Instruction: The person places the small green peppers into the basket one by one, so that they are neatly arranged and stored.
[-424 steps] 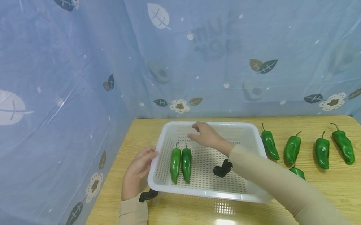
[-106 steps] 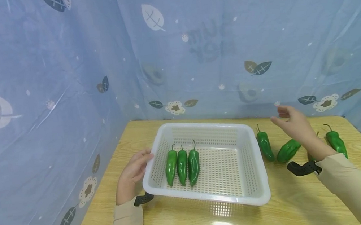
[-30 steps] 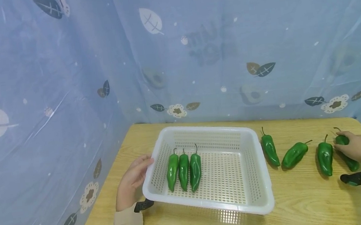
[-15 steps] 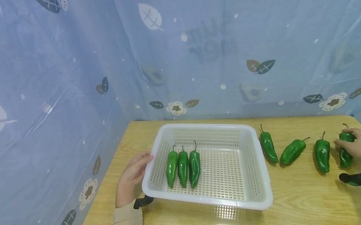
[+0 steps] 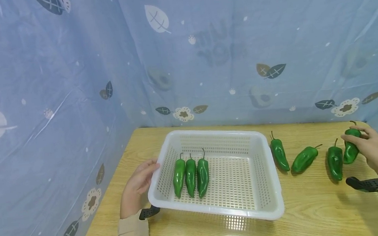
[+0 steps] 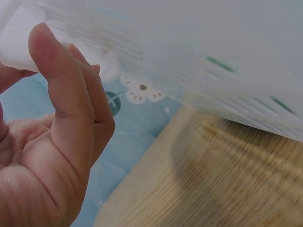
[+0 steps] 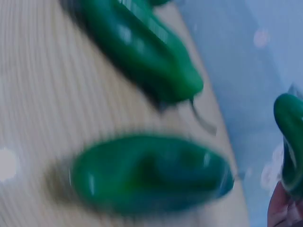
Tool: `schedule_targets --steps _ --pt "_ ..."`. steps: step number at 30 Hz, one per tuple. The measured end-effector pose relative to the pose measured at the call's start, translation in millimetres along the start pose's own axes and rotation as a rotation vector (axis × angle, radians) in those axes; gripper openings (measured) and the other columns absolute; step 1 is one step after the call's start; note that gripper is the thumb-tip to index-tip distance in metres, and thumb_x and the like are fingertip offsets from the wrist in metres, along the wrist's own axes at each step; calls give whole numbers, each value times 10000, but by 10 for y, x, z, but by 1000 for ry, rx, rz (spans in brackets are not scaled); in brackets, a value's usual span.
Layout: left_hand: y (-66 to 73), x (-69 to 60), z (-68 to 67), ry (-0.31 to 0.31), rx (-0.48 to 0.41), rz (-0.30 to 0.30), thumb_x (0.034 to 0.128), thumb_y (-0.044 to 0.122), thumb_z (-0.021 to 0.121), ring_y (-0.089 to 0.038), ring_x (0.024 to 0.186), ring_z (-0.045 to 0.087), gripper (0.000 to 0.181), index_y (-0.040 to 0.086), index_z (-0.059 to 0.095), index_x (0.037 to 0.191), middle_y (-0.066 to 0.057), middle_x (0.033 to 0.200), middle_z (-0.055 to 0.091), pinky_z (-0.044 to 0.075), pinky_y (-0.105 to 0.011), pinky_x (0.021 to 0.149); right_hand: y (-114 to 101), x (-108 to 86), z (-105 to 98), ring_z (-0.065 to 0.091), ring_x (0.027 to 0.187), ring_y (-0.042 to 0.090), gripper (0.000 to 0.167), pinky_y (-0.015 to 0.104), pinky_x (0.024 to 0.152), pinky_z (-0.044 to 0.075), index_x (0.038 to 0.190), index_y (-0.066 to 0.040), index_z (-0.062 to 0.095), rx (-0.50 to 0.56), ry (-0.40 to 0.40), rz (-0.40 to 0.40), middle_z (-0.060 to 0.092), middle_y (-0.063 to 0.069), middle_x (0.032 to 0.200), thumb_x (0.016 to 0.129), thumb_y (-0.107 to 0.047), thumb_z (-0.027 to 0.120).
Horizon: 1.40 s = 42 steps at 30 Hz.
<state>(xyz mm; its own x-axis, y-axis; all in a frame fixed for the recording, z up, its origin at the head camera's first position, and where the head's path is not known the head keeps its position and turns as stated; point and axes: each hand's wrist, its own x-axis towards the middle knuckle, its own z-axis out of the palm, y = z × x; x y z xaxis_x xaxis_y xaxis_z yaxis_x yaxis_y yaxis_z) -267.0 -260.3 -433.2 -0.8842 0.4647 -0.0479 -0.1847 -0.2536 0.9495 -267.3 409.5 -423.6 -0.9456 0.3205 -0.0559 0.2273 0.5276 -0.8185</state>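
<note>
A white perforated plastic basket (image 5: 215, 211) stands on the table, with three green peppers (image 5: 191, 178) side by side in its left part, stems pointing away. My left hand (image 5: 137, 189) grips the basket's left rim; its bent fingers and thumb also appear in the left wrist view. At the far right, my right hand (image 5: 373, 147) holds a green pepper (image 5: 350, 152) between thumb and fingers, raised off the wood, stem up. This pepper (image 7: 292, 142) also shows at the right edge of the right wrist view.
Right of the basket lie three more peppers on the wooden table (image 5: 306, 205): one near the rim (image 5: 279, 155), a slanted pepper (image 5: 304, 160), and an upright-lying pepper (image 5: 335, 163) close to my right hand. A blue patterned curtain (image 5: 217, 54) rises behind and at the left.
Two peppers in the basket became three. My right hand went from the basket to the far right, took hold of the rightmost pepper and lifted it leftward. My left hand stays on the rim.
</note>
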Motion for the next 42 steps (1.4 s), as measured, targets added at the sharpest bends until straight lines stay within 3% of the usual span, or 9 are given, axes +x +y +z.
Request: schedule_targets --steps 4,8,13,16,19,21,28,37,42 --pt "-2 -9 4 7 8 -6 994 -32 321 -209 981 665 265 -121 420 1223 -103 1073 652 570 -347 833 -179 -42 76 514 726 -98 359 194 605 546 1201 -445 344 110 -85 -17 407 30 1098 926 -395 568" --pt "18 -18 17 -11 -13 -6 991 -23 342 -210 997 660 273 -132 399 1234 -101 1084 650 561 -351 853 -383 -106 186 524 757 -102 465 198 624 549 1323 -419 343 126 -134 -42 381 -99 1102 920 -408 574" --pt "28 -16 13 -50 -30 8 991 -34 320 -219 1011 657 284 -143 389 1244 -104 1100 651 556 -368 863 -616 -197 364 462 846 -66 587 230 627 552 1446 -315 293 61 -121 -130 348 113 1266 931 -401 559" --pt "31 -17 9 -64 -24 16 991 -35 316 -221 1013 658 294 -152 379 1253 -104 1103 651 558 -375 858 -743 -260 460 496 1094 206 635 440 748 532 1481 -272 255 14 -122 -180 242 263 1434 935 -421 543" --pt "27 -17 6 -69 -11 18 991 -31 321 -218 1008 658 307 -172 359 1261 -100 1098 651 563 -371 850 -860 -314 542 309 1266 498 677 639 827 419 1503 -204 231 -17 -111 -230 143 306 1511 939 -418 539" --pt "25 -14 5 -63 -10 13 991 -28 325 -216 1004 659 312 -181 345 1262 -99 1093 654 563 -369 848 -934 -347 589 221 1293 568 676 701 860 353 1499 -168 245 -21 -107 -261 117 294 1530 940 -397 548" --pt "-27 12 -37 -14 -18 -8 996 -34 310 -222 1002 660 324 -186 313 1282 -117 1100 647 562 -369 842 -1154 -451 732 240 1277 563 641 713 898 311 1467 -81 296 -7 -125 -364 153 274 1530 943 -327 570" --pt "-91 32 -76 -5 16 15 994 -19 332 -212 976 670 292 -148 382 1251 -112 1083 650 571 -355 824 -1317 -596 922 295 1268 452 597 636 900 357 1446 -152 343 15 -161 -389 233 219 1504 934 -338 586" --pt "-53 17 -43 14 17 4 994 -26 331 -215 982 666 329 -185 326 1281 -123 1086 640 570 -357 824 -1456 -686 1004 338 1249 414 585 566 868 405 1433 -135 359 33 -181 -421 276 200 1478 931 -315 597"
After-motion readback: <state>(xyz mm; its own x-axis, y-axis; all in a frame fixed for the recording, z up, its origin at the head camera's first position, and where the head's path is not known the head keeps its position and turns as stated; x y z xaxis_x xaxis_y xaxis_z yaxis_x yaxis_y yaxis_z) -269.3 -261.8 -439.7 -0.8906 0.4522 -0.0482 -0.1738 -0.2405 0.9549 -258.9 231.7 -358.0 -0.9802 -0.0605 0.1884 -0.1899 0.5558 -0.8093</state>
